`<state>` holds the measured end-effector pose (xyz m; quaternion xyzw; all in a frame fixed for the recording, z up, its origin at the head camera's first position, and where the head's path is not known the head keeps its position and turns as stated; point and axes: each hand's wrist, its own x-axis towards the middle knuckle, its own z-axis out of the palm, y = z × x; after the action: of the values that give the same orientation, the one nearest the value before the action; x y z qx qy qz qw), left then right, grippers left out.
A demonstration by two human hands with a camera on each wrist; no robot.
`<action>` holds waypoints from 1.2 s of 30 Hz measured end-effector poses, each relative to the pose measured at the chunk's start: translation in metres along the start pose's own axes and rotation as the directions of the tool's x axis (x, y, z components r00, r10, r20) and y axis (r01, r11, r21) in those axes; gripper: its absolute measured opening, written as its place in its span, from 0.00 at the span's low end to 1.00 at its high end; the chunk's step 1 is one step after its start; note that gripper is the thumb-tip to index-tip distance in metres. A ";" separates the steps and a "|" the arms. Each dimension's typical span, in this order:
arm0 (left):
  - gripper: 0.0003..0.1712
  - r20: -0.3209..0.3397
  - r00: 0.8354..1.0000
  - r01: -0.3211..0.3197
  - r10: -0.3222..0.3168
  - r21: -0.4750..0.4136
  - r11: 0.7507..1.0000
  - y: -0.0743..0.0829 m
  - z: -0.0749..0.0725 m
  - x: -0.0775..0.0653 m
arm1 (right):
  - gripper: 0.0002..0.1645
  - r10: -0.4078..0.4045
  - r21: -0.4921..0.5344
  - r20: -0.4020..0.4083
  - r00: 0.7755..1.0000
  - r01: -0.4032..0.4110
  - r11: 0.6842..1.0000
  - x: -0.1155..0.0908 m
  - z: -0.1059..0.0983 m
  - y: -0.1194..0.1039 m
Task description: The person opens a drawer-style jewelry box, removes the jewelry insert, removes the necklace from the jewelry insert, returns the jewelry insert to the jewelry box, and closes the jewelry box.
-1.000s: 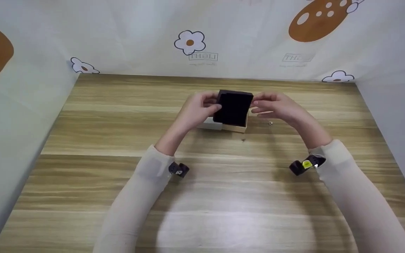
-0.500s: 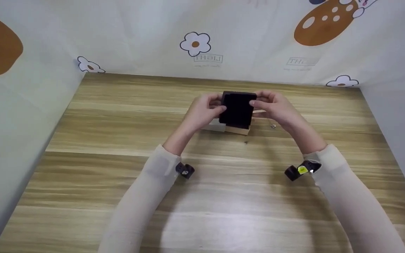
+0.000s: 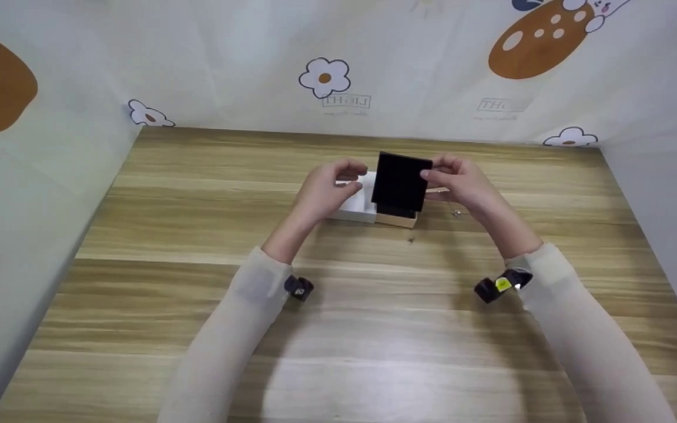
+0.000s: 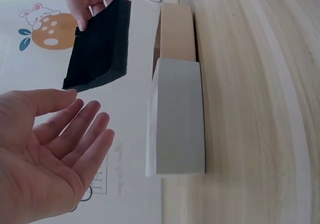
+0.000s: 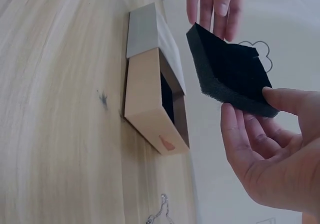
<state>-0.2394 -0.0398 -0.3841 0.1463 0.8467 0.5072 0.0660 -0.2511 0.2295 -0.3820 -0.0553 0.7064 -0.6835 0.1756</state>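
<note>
My right hand [image 3: 462,181] pinches a black foam pad [image 3: 403,181] by its right edge, thumb on the near face and fingers behind. In the right wrist view the foam shows a thick, rough grey-black side [image 5: 215,81] and slits at its edges. Below the pad stands a small slide-out gift box: a pale grey sleeve [image 4: 180,119] with a peach inner tray [image 5: 142,96] pulled partly out to the right. Something black lies inside the tray. Relaxed and holding nothing, my left hand [image 3: 328,189] hovers above the sleeve, its fingertips just apart from the foam.
A thin silvery chain [image 5: 164,209] lies on the wooden table [image 3: 338,329] to the right of the box. A tiny dark item [image 3: 411,239], too small to identify, sits in front of the box. A patterned cloth [image 3: 244,64] hangs behind the table's far edge.
Both hands were on the foam half a second ago. My left hand has since let go and drawn left, while my right hand keeps hold; the pad has tilted and the white sleeve top shows.
</note>
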 end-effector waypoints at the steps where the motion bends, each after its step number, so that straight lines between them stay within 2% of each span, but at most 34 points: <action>1: 0.17 0.001 1.000 -0.001 0.000 0.028 1.000 -0.001 0.000 0.000 | 0.06 0.005 -0.008 -0.008 1.000 -0.005 1.000 0.001 -0.001 0.001; 5: 0.19 0.010 1.000 0.012 -0.014 0.192 0.981 -0.003 -0.001 0.000 | 0.03 0.051 -0.071 -0.069 0.996 -0.056 0.996 -0.001 -0.001 0.001; 9: 0.23 0.042 0.998 0.038 -0.057 0.357 0.933 -0.005 0.001 0.001 | 0.02 0.079 -0.077 -0.109 0.991 -0.088 0.993 0.000 -0.003 0.004; 13: 0.28 0.077 0.992 0.052 -0.098 0.464 0.884 -0.008 0.005 0.001 | 0.05 0.088 -0.075 -0.122 0.989 -0.098 0.992 0.001 -0.005 0.007; 17: 0.29 0.083 0.988 0.069 -0.130 0.513 0.856 -0.012 0.007 0.002 | 0.05 0.094 -0.114 -0.131 0.987 -0.109 0.988 0.002 -0.007 0.011; 24: 0.28 0.067 0.989 0.078 -0.136 0.540 0.838 -0.017 0.008 0.003 | 0.07 0.100 -0.152 -0.132 0.986 -0.120 0.981 0.004 -0.005 0.015; 28: 0.25 0.063 0.989 0.072 -0.131 0.569 0.819 -0.018 0.009 0.003 | 0.07 0.103 -0.180 -0.128 0.986 -0.125 0.976 0.006 -0.003 0.017; 31: 0.24 0.061 0.990 0.065 -0.124 0.590 0.805 -0.017 0.010 0.002 | 0.12 0.106 -0.218 -0.142 0.984 -0.136 0.966 0.008 -0.001 0.019; 36: 0.22 0.063 0.990 0.060 -0.122 0.604 0.795 -0.015 0.010 0.003 | 0.24 0.086 -0.277 -0.167 0.982 -0.130 0.952 0.011 0.002 0.020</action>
<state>-0.2421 -0.0371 -0.4016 0.1437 0.9654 0.2013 0.0825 -0.2579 0.2254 -0.4041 0.0110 0.8114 -0.5654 0.1482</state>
